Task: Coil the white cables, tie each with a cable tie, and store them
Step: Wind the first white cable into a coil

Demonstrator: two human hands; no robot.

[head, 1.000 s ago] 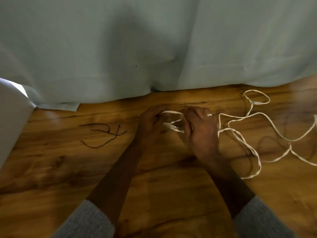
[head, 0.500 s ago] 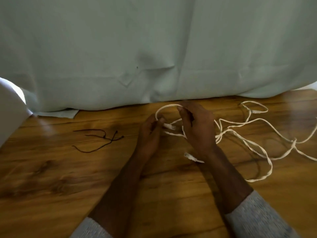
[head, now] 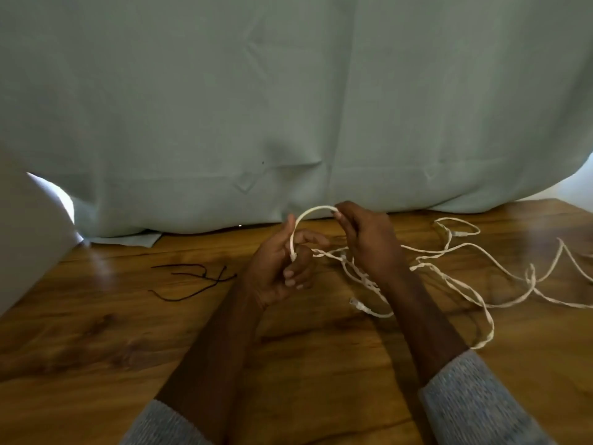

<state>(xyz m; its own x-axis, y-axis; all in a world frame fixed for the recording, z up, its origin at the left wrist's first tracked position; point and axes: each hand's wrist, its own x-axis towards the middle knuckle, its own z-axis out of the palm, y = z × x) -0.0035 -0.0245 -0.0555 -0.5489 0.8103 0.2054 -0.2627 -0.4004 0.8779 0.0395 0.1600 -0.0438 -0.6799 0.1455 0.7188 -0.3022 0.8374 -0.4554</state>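
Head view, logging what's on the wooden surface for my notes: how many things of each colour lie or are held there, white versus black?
White: 1 tangle of white cable, its arc held between the left hand and right hand; I cannot tell how many separate cables it holds.
Black: 1 small bunch of black ties; strands too thin to count.
Total: 2 groups.
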